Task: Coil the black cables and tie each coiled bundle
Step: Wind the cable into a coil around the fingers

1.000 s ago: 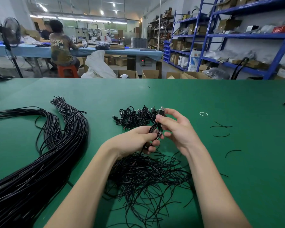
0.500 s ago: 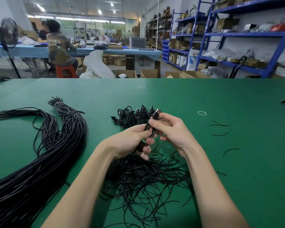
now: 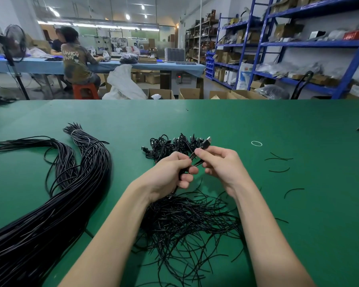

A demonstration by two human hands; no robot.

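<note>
Single head view, worn by person, aimed forward and down; hands (image 3: 197,168) seen close, table (image 3: 298,125) beyond, shelves (image 3: 298,44) far.

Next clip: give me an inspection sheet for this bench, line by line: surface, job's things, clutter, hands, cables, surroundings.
Surface: green table mat, flat, no damage seen.
Job's things: coiled cable held between both hands, USB plug sticking up; pile of finished coils behind the hands.
Clutter: loose black ties heaped under the forearms; stray ties and a white rubber band at right.
Hands: left hand grips the coil; right hand pinches near the plug.
Cables: long uncoiled cable bundle at left, banded near its far end.
Surroundings: blue shelving, seated worker, pedestal fan, cardboard boxes.
</note>
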